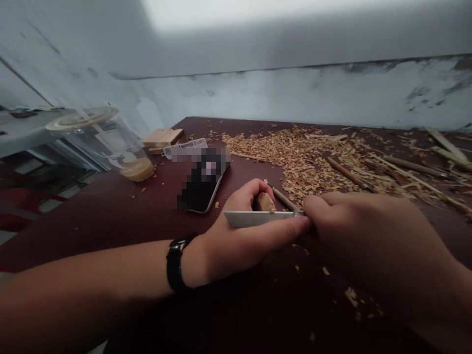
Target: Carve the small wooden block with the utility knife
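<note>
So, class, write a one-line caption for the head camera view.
Left hand holds a small wood piece beside the knife in the right hand, wood shavings beyond.

Smooth grey metal seen on the flat knife blade [254,219], rough pale wood on the small carved block [264,202], shiny clear plastic on the tall cup [106,142]

I counted one smartphone [202,184], one plastic cup [106,142] left of it, one clear plastic case [186,146] and at least two wooden blocks [163,137] beyond it. Right of it were three slender tools [348,173], one knife [250,219], one wood piece [264,201] and two hands; nearer, one wristwatch [177,265].
</note>
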